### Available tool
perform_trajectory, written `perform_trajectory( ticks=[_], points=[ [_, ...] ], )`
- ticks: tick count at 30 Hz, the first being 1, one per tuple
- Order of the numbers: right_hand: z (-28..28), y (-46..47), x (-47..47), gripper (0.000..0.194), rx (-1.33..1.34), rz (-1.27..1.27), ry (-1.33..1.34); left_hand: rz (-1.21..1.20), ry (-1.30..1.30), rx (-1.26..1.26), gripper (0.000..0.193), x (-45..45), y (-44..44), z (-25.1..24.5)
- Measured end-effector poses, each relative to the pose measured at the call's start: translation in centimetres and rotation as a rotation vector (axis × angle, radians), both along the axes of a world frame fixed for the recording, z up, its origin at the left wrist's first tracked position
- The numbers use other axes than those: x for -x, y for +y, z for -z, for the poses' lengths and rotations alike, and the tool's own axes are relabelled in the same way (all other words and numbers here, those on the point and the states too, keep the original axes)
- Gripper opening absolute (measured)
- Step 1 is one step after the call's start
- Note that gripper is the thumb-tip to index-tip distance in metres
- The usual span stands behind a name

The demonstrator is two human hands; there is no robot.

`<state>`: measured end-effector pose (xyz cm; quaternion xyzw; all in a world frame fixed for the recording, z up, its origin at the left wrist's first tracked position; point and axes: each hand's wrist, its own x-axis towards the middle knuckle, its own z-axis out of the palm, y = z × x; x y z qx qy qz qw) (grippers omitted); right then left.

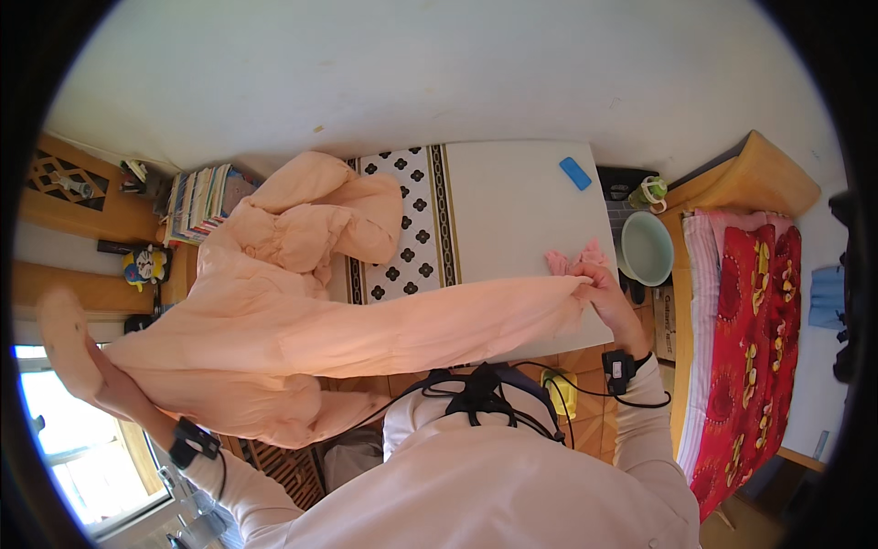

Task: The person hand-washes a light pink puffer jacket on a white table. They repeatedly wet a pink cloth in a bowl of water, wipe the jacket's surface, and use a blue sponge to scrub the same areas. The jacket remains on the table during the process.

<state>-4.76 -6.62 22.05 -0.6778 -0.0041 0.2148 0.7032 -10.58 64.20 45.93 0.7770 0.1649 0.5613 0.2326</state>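
Observation:
A peach padded jacket [260, 322] stretches across in front of me, partly over the table [521, 213]. One long sleeve [425, 329] is drawn out to the right, its end pinched in my right hand [603, 291]. My left hand [113, 384] holds up another part of the jacket at the far left; fabric hides most of its fingers. The jacket's upper part lies bunched on a black-and-white patterned strip [411, 226] of the tabletop. Just beyond my right hand lies a crumpled pink cloth [583, 255]. A blue rectangular object [575, 173] rests near the table's far right corner.
Stacked books [199, 202] and a plush toy [146, 266] stand on the left by a window [89, 439]. Right of the table are a pale basin [646, 248], a green-lidded bottle [648, 192] and a bed with red bedding [758, 343]. A yellow container [560, 392] sits on the floor.

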Motion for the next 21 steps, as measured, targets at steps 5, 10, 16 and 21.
perform_trajectory(
  ticks=[5,10,16,21],
  points=[
    [5.4,0.7,-0.7,0.028,0.023,0.207,0.154,0.324,0.789,-0.267,0.049,-14.1,-4.2,2.1],
    [13.9,0.4,-0.2,0.047,-0.028,0.643,0.547,0.436,1.343,-0.578,0.045,-30.0,-7.6,16.3],
    [22.7,2.3,3.2,0.068,0.633,0.676,0.037,0.706,0.794,-0.709,0.048,-25.5,-11.0,24.5],
    [23.7,4.8,3.9,0.061,0.498,0.728,0.150,0.768,0.685,-0.527,0.043,-10.5,-17.2,25.6]
  ],
)
